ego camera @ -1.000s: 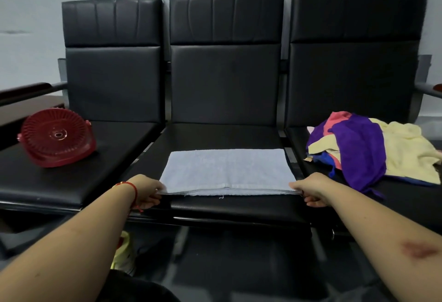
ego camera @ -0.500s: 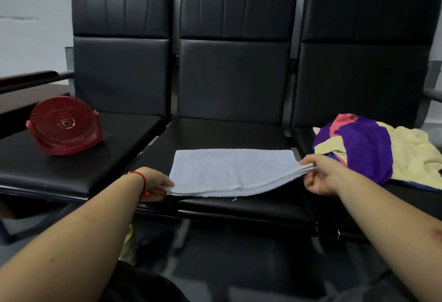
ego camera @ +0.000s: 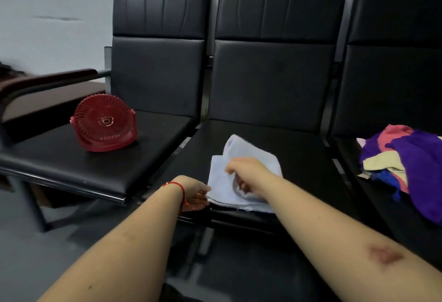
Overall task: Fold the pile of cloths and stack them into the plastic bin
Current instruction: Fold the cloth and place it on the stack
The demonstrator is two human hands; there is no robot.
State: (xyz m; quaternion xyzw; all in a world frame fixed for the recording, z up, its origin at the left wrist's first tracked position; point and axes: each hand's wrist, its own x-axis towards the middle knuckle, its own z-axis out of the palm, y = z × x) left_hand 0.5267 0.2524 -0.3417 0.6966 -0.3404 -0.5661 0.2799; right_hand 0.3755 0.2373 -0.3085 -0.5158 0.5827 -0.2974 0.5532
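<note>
A pale blue cloth (ego camera: 253,153) lies on the middle black seat (ego camera: 299,158), its right half doubled over onto the left. My right hand (ego camera: 246,172) grips the folded-over end above the cloth's left side. My left hand (ego camera: 195,194), with a red string at the wrist, pinches the cloth's near left corner at the seat's front edge. A pile of unfolded cloths (ego camera: 411,158), purple, pink, cream and blue, sits on the right seat. No plastic bin is in view.
A red table fan (ego camera: 104,122) stands on the left seat (ego camera: 71,158). A dark wooden armrest (ego camera: 47,81) runs along the far left. The seat backs rise behind, and dark floor lies below the front edge.
My right hand has carried the cloth's right end across to the left, folding it in half. My left hand has stayed at the near left corner. The view has swung left.
</note>
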